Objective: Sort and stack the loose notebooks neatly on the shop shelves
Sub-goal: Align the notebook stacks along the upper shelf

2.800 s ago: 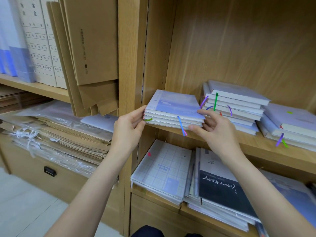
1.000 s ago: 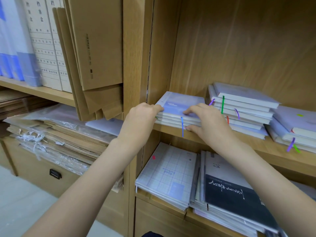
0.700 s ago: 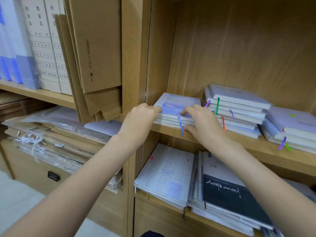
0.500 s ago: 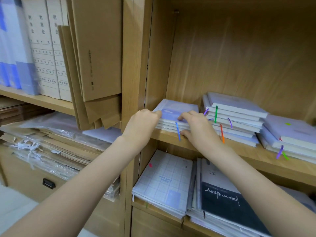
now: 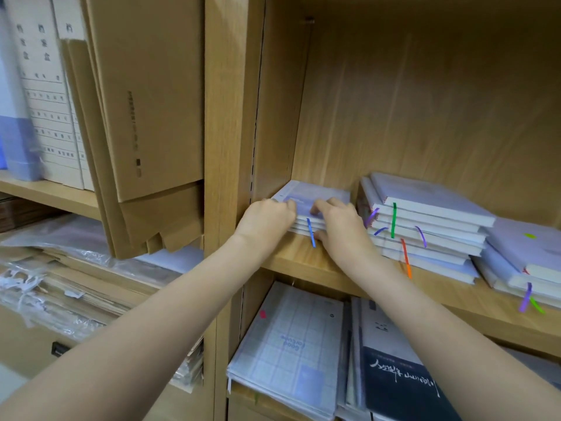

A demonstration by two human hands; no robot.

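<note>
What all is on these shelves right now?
Small notebook stack: one, pale lilac, left end of the middle shelf, held on both sides.
Taller notebook stack: one, lilac and white with coloured ribbons, beside it.
Third notebook stack: one, lilac, right end.
Grid notebooks: one pile, pale blue, lower shelf.
Dark-covered book: one, navy and white, lower shelf.
Cardboard folders: several, brown, left bay, upright.
File boxes: a few, white, far left.
Wrapped paper bundles: a heap, tan, lower left.
Left hand: on the small stack's left edge.
Right hand: on its right edge.
</note>
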